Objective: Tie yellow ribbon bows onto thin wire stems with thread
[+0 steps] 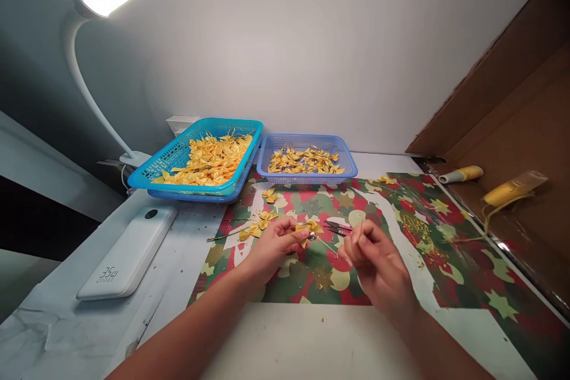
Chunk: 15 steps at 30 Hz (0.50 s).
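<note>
patterned paper (285, 291) is spread over the white table (312, 341). one yellow bow (313, 227) is pinched in the nearly closed left hand (272, 249), silver bead (312, 237) alongside; thin cord (328, 246) is gripped by closed fingertips of the right hand (380, 267). if pulled too hard, the bow could be distorted; cord could be snagged by the nearby snips (337, 229).

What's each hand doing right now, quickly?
Left hand: closed, pinching a yellow ribbon bow with a small silver bell.
Right hand: fingers closed on a thin gold cord running from the bow.
</note>
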Motion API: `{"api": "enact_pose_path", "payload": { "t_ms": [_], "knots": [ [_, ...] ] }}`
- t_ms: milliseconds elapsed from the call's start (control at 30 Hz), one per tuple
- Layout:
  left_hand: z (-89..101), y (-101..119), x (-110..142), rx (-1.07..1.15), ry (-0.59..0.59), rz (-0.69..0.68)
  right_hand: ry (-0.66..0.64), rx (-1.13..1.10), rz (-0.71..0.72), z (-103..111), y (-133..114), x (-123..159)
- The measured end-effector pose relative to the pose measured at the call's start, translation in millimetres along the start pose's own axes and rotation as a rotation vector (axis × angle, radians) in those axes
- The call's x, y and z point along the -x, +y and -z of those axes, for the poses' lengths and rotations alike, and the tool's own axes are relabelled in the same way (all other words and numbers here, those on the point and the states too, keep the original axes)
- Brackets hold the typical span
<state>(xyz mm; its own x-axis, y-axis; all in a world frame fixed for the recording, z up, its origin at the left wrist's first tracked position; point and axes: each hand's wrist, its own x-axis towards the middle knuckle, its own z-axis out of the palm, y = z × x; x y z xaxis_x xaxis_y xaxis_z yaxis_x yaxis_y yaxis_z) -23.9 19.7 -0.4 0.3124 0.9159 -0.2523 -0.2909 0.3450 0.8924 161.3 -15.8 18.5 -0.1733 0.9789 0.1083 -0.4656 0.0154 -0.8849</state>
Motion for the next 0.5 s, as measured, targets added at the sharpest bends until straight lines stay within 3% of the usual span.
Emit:
{"api": "enact_pose_path", "payload": {
  "t_ms": [167,300,400,500],
  "knots": [
    [-0.2,5,5,-0.011,-0.079,-0.014,0.248,-0.129,-0.225,2,4,-13],
    [-1.6,4,8,-0.032,-0.148,0.002,0.322,-0.213,-0.378,1,20,-15],
    [0.2,5,9,-0.028,-0.243,0.110,0.336,-0.202,-0.433,-1,31,-14],
    [0.3,4,12,0.061,-0.368,0.291,0.340,-0.148,-0.386,-4,38,-13]
  ]
}}
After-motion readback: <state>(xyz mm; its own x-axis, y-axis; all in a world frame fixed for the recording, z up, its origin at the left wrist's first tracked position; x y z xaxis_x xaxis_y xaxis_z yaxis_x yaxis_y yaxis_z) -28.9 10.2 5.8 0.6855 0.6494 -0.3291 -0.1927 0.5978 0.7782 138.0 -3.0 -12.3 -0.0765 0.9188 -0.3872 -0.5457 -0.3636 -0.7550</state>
